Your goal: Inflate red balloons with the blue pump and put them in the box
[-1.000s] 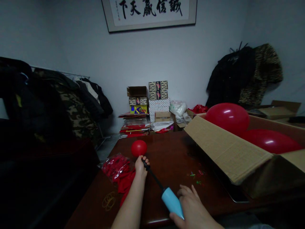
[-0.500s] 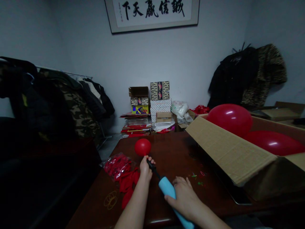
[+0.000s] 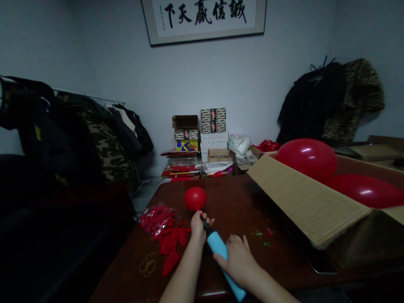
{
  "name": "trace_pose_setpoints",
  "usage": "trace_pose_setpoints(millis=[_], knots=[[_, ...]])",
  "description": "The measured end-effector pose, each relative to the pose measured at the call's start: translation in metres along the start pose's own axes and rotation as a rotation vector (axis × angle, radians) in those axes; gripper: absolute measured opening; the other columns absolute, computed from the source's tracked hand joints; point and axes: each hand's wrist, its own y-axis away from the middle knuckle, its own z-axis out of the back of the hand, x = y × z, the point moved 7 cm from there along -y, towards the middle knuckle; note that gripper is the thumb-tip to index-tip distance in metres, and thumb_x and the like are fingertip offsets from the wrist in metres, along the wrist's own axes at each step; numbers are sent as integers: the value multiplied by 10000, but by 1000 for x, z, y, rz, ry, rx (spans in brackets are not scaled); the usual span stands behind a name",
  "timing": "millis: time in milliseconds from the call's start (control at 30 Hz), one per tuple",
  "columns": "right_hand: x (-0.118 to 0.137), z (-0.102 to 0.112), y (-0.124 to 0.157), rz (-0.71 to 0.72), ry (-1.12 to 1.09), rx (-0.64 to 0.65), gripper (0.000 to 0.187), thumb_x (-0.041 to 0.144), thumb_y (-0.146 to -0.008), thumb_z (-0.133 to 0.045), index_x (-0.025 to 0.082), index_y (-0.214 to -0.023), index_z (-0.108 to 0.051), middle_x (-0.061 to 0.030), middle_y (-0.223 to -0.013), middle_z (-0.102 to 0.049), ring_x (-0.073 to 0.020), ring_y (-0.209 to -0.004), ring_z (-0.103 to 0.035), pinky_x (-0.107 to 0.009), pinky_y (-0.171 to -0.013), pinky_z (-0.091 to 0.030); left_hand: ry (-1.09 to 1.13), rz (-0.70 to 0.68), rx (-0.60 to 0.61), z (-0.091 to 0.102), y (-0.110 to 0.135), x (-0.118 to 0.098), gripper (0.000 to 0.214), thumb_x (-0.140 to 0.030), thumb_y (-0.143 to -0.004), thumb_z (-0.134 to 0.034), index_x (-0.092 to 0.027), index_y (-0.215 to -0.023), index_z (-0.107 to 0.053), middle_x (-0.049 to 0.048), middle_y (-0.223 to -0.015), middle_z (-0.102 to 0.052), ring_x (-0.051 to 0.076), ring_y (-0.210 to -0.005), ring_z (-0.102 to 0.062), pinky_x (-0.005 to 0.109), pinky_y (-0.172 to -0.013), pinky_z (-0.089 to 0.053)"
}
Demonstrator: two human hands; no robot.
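Observation:
A small, partly inflated red balloon [image 3: 195, 199] stands above my left hand [image 3: 198, 225]. The fingers of that hand are closed round the balloon's neck, where it meets the black end of a hand pump. My right hand [image 3: 238, 257] wraps the light blue barrel of the balloon pump [image 3: 217, 245], which slants down to the table's front edge. Left of my forearm lie loose uninflated red balloons [image 3: 170, 242]. Beside them is a clear bag of red balloons [image 3: 158, 219].
Two large red balloons [image 3: 306, 160] sit in an open cardboard box [image 3: 309, 202] on the right, with a dark flat device [image 3: 315, 256] by it. Yellowish rubber bands [image 3: 147, 265] lie at the table's left edge. Small green and pink bits [image 3: 267, 244] are scattered right of my hands.
The blue barrel has slid up toward my left hand, so less of the black shaft shows. The small balloon and my left hand have shifted slightly right and down in view.

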Motion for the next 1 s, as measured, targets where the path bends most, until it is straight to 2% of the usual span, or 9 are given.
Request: trace_pose_setpoints(millis=[167, 300, 400, 700, 1000], knots=[[-13, -1, 29, 31, 27, 57, 612, 540, -781, -404, 64, -1137, -553, -193, -1206, -514, -317, -1200, -366, -480, -1047, -69, -15, -51, -62, 12, -11, -9, 111, -242, -754, -474, -202, -697, -388, -67, -503, -411, 82, -361, -394, 251, -437, -420], [-27, 0, 52, 65, 32, 106, 562, 535, -754, -455, 90, -1065, -599, -182, -1184, -527, -318, -1207, -353, -486, -1047, -29, -1, -82, -97, 22, -21, -25, 103, -220, -725, -487, -201, -691, -391, -68, -506, -408, 80, -363, -392, 237, -423, -394], [-31, 6, 61, 69, 6, 126, 548, 539, -746, -463, 108, -1052, -604, -164, -1165, -535, -309, -1205, -355, -482, -1049, -29, 14, -82, -93, 23, -22, -30, 120, -221, -702, -514, -199, -699, -396, -65, -517, -412, 77, -365, -392, 201, -376, -324], [-22, 21, 57, 60, -63, 127, 521, 527, -697, -517, 140, -1036, -595, -126, -1143, -531, -300, -1203, -346, -455, -1053, -28, 46, -94, -53, 15, -14, -37, 158, -237, -695, -541, -202, -715, -389, -68, -537, -404, 67, -378, -391, 167, -346, -265], [-6, 30, 38, 79, -99, 74, 501, 511, -732, -478, 142, -1060, -566, -110, -1112, -539, -260, -1157, -390, -417, -1049, -36, 46, -107, -13, 4, -5, -43, 162, -253, -701, -540, -206, -732, -389, -66, -553, -407, 67, -389, -389, 166, -354, -262]])
